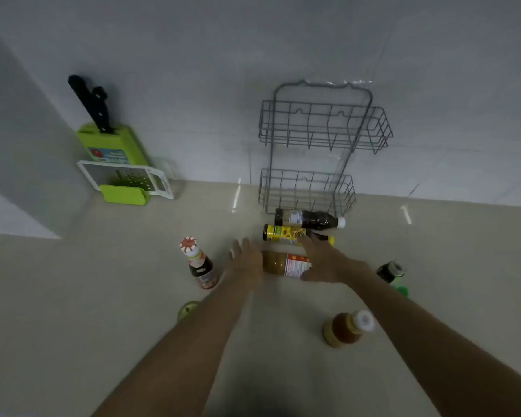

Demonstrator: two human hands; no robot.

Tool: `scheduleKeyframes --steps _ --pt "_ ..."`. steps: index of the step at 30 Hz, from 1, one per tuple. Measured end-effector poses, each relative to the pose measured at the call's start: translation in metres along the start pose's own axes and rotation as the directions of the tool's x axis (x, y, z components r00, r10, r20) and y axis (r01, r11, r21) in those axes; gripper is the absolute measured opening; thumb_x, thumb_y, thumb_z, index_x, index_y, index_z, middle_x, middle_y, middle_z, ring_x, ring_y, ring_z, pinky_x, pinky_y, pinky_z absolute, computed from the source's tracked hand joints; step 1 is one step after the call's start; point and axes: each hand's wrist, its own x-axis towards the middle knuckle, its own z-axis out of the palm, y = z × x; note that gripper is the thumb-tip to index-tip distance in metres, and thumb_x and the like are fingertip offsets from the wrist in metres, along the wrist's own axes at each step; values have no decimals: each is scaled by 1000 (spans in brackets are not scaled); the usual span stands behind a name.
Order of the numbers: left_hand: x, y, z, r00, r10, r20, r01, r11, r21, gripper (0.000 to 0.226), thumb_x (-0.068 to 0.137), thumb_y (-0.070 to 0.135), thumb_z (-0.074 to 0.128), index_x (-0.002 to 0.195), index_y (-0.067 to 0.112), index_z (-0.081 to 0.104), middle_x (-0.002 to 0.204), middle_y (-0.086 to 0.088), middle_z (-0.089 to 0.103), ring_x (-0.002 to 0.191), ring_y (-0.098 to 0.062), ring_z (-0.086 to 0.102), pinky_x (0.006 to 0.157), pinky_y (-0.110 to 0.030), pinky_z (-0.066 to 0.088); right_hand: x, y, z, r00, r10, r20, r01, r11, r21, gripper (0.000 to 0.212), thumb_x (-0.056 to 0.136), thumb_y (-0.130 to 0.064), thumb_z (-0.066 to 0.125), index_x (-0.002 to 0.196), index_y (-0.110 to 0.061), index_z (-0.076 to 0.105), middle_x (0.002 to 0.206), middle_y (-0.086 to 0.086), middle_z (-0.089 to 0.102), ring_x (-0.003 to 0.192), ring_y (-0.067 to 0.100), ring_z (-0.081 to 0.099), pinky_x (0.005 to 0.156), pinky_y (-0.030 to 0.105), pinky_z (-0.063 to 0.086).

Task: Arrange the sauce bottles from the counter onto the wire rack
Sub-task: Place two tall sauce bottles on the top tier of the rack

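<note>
On the beige counter point(103, 296) under a white wall point(193, 55), both hands spread wide around a lying bottle point(283, 263).

Grey wire rack point(313, 127); green knife block point(115, 145).
</note>
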Motion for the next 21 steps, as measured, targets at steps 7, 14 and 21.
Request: scheduleKeyframes --steps 7,14,21 --pt "24 1 5 987 141 76 -160 905 395 53 91 13 54 139 7 35 145 -15 42 135 -34 39 111 -46 31 15 13 2 997 -27 66 21 997 77 83 79 -16 74 146 -12 24 142 15 43 123 30 49 98 43 47" --pt "24 5 -14 962 272 28 -265 899 350 48 93 5 51 138 8 35 144 -12 41 130 -30 42 94 -43 46 30 18 9 992 -24 126 8 992 122 85 79 -13 74 146 -12 22 139 16 44 120 32 52 90 37 50" --pt "23 16 -59 552 796 -248 -557 574 600 43 48 3 86 84 13 67 85 -3 70 82 -22 68 76 -29 56 26 21 12 997 -71 23 59 935 349 92 63 -21 85 140 -22 35 125 5 57 114 23 56 93 33 48"
